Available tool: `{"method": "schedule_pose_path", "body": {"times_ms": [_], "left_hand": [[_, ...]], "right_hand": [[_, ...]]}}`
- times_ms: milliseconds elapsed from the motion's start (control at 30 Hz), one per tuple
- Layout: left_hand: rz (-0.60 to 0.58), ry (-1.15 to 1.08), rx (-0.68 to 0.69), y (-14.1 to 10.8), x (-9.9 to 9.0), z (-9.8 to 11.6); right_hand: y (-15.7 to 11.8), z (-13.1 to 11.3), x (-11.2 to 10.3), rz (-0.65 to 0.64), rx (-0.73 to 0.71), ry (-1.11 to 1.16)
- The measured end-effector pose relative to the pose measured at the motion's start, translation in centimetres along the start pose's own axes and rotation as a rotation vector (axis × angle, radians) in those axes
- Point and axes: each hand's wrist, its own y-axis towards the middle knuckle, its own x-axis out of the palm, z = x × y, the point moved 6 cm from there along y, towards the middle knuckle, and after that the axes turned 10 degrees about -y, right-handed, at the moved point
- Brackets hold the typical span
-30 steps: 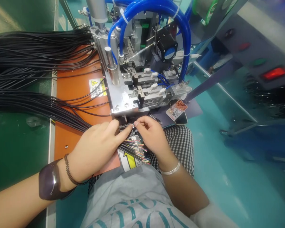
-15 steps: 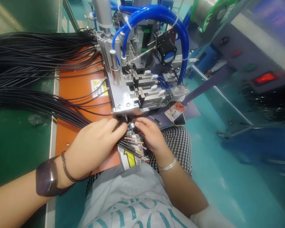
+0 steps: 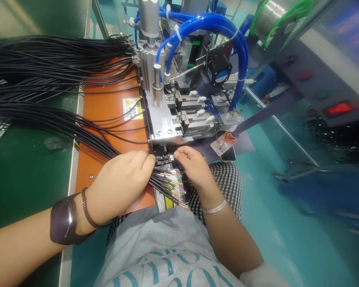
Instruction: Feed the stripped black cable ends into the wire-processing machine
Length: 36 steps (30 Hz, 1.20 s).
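My left hand (image 3: 122, 181) is closed around a bundle of black cables (image 3: 92, 139), whose stripped ends with thin coloured wires (image 3: 176, 187) fan out below its fingers. At the front end of the machine, my right hand (image 3: 193, 163) pinches at a small metallic piece (image 3: 171, 158); what exactly its fingertips hold is too small to tell. That piece lies at a small dark fixture (image 3: 163, 160) between the two hands. Several single black cables run over the orange board (image 3: 107, 103) to the machine's edge.
The metal machine (image 3: 164, 123) with thick blue hoses (image 3: 242, 52) stands ahead. A phone (image 3: 228, 154) and a printed card (image 3: 224, 142) lie to its right. A control box with a lit red switch (image 3: 339, 108) and a wire spool (image 3: 269, 18) are at the upper right.
The view has shifted, so the machine appears further right. My hands are further apart, with the fixture between them more exposed.
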Motion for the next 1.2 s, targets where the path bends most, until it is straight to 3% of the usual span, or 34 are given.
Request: {"method": "schedule_pose_path", "body": {"times_ms": [133,267,367,500,600,700,933,1067,1200], "left_hand": [[-0.018,-0.005,0.002,-0.2,-0.2,1.0],[-0.004,0.039,-0.013,-0.5,-0.6,1.9],[-0.035,0.053,-0.040,-0.5,-0.6,1.9],[-0.051,0.017,-0.053,-0.3,-0.7,1.5],[-0.051,-0.004,-0.065,-0.3,-0.6,1.0],[-0.067,-0.051,-0.090,-0.4,0.0,0.3],[0.025,-0.110,-0.112,-0.6,0.9,-1.5],[0.059,-0.116,-0.081,-0.4,0.6,-1.7],[0.088,-0.095,-0.049,-0.3,0.0,-1.6]], "right_hand": [[0.0,1.0,0.7,-0.049,0.094,0.131],[-0.7,0.6,-0.4,0.094,-0.010,-0.039],[-2.3,-1.3,-1.2,0.146,-0.247,-0.244],[-5.2,-4.5,0.1,-0.074,-0.728,-0.591],[-6.2,-5.5,0.6,-0.087,-0.899,-0.666],[-5.8,-5.4,0.9,-0.006,-0.901,-0.670],[-3.8,-4.1,0.2,0.227,-0.652,-0.583],[-3.6,-3.9,-0.2,0.223,-0.590,-0.541],[-3.6,-4.0,0.2,0.134,-0.603,-0.549]]}}
